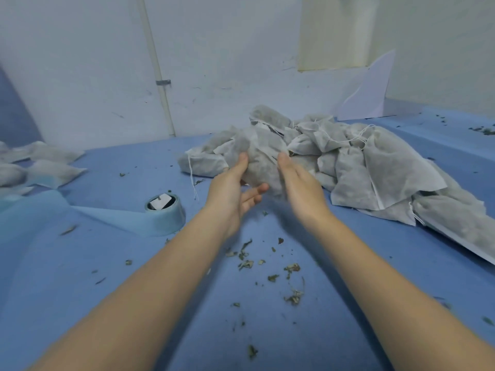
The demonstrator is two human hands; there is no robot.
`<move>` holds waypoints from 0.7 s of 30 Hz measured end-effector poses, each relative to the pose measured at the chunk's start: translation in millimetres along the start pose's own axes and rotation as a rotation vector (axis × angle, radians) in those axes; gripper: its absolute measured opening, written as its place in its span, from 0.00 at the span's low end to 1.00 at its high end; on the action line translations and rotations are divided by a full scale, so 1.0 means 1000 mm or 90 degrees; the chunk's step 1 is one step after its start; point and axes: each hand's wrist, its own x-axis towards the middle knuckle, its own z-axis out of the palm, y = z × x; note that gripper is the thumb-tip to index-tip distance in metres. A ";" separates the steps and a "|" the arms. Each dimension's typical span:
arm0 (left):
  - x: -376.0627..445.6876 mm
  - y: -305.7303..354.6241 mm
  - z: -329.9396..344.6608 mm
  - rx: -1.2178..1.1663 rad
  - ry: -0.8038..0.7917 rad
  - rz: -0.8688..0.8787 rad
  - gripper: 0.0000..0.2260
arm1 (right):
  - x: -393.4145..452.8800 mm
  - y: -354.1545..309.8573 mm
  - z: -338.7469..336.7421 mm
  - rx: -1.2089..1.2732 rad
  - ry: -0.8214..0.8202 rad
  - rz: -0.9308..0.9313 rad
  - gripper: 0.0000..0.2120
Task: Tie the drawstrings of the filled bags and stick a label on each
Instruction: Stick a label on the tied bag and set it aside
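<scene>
Bag [261, 167] held up between both hands, just in front of the pile [348, 156] and above the counter [80, 263]; grey, filled, blurred with motion. Left hand [235, 194] cupped against the bag's left side, thumb up along the fabric, fingers loosely bent beneath it. Right hand [297, 183] pressed flat to the bag's right side, fingers mostly hidden behind the fabric, so impossible to tell how far curled. Drawstring of the held bag not made out in the blur. Just behind and to the right, the pile of similar filled bags heaped on the counter, white strings [356, 135] trailing loose from several, one string [191, 172] hanging down at the pile's left edge. Further left, well apart, a few more bags [48, 167] lying flat near the counter's edge. Near the left hand, a light-blue roll [166, 212] standing on the counter, a band of it unwound leftward, something white inside its core. Dried leaf scraps [267, 266] scattered over the blue counter between and below the forearms. Beyond, a white wall [80, 76] with a thin pipe [160, 76] clipped to it, and a pale curved card [369, 92] leaning in the corner.
</scene>
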 end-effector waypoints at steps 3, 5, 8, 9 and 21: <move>-0.013 0.000 -0.012 0.019 0.006 -0.008 0.11 | -0.005 0.000 0.003 -0.038 -0.026 0.036 0.22; -0.018 0.000 -0.021 0.113 0.045 -0.002 0.13 | -0.005 0.001 0.003 -0.115 -0.032 0.035 0.24; -0.019 -0.002 -0.034 0.376 0.163 0.054 0.27 | -0.004 0.002 0.002 -0.204 -0.027 -0.009 0.23; -0.020 -0.003 -0.037 0.504 0.203 0.126 0.30 | -0.004 0.001 0.001 -0.215 -0.035 -0.014 0.22; -0.032 -0.003 -0.019 0.963 0.008 0.518 0.28 | -0.008 -0.005 0.009 -0.062 -0.146 0.044 0.23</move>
